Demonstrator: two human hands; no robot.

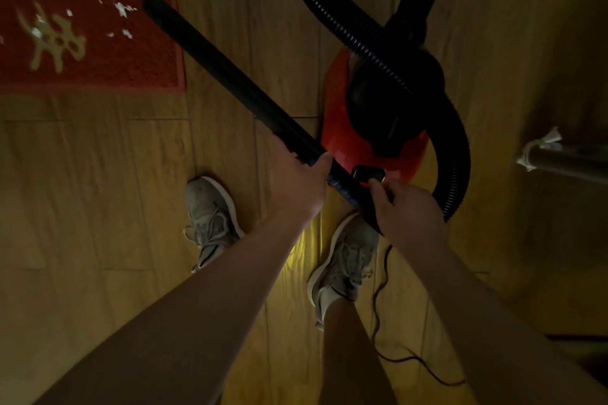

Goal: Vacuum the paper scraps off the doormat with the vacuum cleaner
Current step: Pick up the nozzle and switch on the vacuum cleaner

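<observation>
Dimly lit, looking straight down. Left hand wraps its fingers round the black rigid vacuum tube near its lower end, thumb on top; the fingertips are hidden beneath the tube. Right hand sits just behind it on the same tube, where the black ribbed hose joins. Its fingers curl round that end, and one digit's tip touches a small black rectangular piece; whether that piece belongs to the tube or to the canister behind, cannot tell.

Tube slants up and left. Its mouth hangs over the right edge of the red bristly doormat with gold characters; contact with the pile cannot be made out. White paper scraps lie scattered on the mat, the nearest just beside the tube's mouth. Mat is cut off at top and left.

Red and black canister vacuum cleaner stands on the wooden plank floor right of the mat, its top lost in shadow. Hose loops past the top of view and down round the canister's right side. Thin black cord trails beside the right grey sneaker. Pale pole with a whitish wrapped end enters from the right edge, blurred.
</observation>
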